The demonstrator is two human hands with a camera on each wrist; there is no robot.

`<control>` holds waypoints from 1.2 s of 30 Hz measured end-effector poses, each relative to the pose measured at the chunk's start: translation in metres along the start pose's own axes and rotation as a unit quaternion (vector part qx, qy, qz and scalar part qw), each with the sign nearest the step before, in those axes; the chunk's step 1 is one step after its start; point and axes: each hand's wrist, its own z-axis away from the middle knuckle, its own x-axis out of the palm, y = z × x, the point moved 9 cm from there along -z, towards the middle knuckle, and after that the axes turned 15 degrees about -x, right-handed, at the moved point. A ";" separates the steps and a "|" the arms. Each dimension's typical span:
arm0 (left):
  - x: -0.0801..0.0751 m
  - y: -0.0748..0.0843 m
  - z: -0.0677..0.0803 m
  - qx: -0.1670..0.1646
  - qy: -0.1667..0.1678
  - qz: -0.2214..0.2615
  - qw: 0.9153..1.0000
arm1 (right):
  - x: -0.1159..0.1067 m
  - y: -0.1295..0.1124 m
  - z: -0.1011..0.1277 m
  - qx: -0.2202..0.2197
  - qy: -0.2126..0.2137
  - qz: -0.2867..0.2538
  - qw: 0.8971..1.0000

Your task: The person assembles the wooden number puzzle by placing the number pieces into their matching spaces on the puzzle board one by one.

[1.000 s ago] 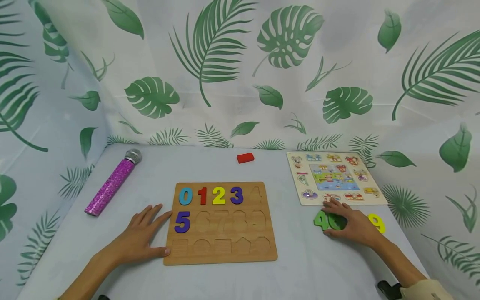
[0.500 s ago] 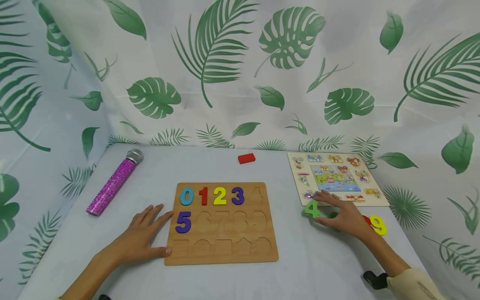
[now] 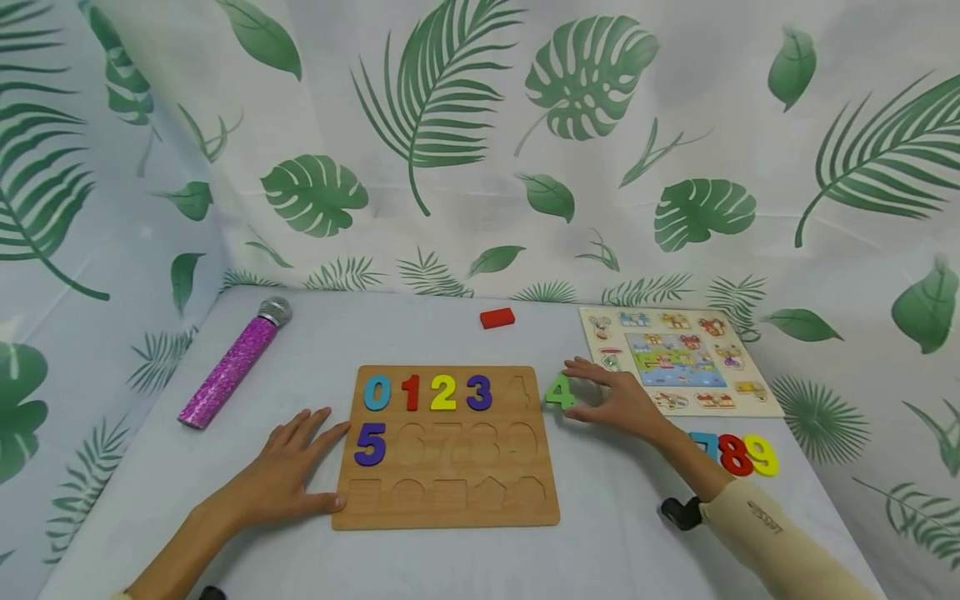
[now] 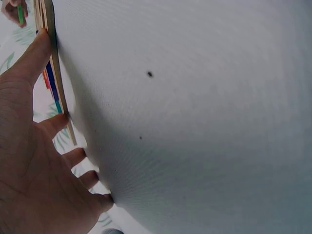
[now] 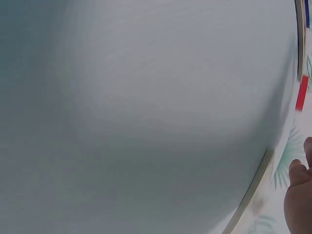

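A: From the head view, where does the green 4 [image 3: 558, 391] lie?

B: On the bench [image 3: 615, 533], just off the right edge of the wooden number board [image 3: 446, 500], level with its top row. The empty 4-shaped recess [image 3: 514, 390] sits just left of it, right after the purple 3 [image 3: 477, 392]

A: Which of the hands is nearer?

B: The right hand [image 3: 618, 402], clearly. Its fingertips pinch the 4 from the right side, so the piece lies to the left of that hand, between it and the board. The left hand [image 3: 288, 479] rests flat with fingers spread at the board's left edge, well apart from the 4

A: And the left wrist view?

B: The left hand [image 4: 36, 165] lies relaxed and spread, thumb touching the board's edge [image 4: 53, 78]. At the far top corner a sliver of green shows between distant fingers

A: The right wrist view?

B: Mostly bare bench. Only a bit of the right hand [image 5: 298, 195] shows at the lower right, so the grip cannot be told there. The 4 itself is out of sight; a red block [image 5: 302, 92] shows at the right edge

A: Anything else nearby?

B: The 7, 8 and 9 [image 3: 738, 454] lie behind the right forearm
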 end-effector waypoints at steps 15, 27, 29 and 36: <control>-0.001 0.000 -0.001 -0.003 -0.011 -0.004 1.000 | 0.036 -0.010 -0.041 -0.044 -0.026 -0.008 0.999; 0.000 -0.001 -0.002 -0.006 -0.011 -0.008 1.000 | 0.050 -0.013 -0.052 -0.040 -0.062 0.003 0.997; 0.001 -0.002 -0.003 -0.007 -0.012 -0.007 1.000 | 0.051 -0.014 -0.053 -0.043 -0.064 0.004 0.997; 0.003 -0.003 -0.003 -0.011 -0.014 -0.009 1.000 | 0.053 -0.016 -0.054 -0.045 -0.075 0.010 0.996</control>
